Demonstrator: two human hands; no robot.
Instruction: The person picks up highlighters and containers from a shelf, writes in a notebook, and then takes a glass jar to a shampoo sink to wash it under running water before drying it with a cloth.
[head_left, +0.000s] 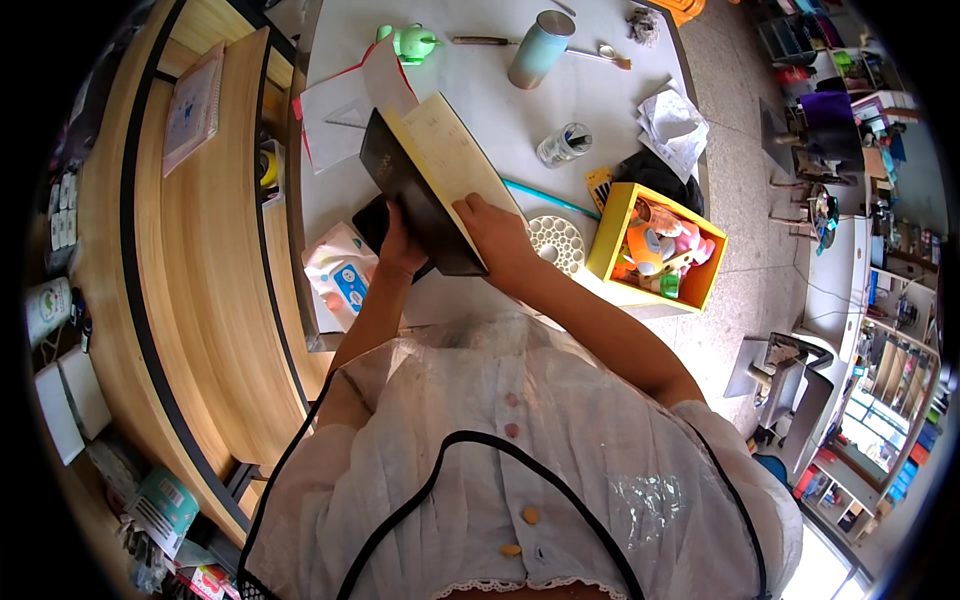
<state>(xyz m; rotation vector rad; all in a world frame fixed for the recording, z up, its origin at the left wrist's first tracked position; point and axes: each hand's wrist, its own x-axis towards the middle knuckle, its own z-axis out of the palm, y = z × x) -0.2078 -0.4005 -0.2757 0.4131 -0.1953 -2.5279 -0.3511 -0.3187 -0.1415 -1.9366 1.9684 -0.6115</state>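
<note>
A dark-covered notebook (405, 187) is held partly open and tilted above the near part of the table. My left hand (401, 244) grips its dark front cover from the left. My right hand (491, 236) lies on the cream inner page (446, 142), which carries some faint writing, with the fingers at the lower edge. Below the notebook, a black flat object (371, 225) is mostly hidden. A pink-and-white soft packet (341, 274) lies beside my left wrist. Just right of my right hand is a round white template with holes (556, 244).
A yellow box (611, 232) of toys stands at the table's right edge. Behind are a glass jar (559, 146), a blue tumbler (540, 52), crumpled paper (675, 127), a green toy (412, 43) and a red-edged folder (337, 120). Wooden shelving (210, 277) borders the left.
</note>
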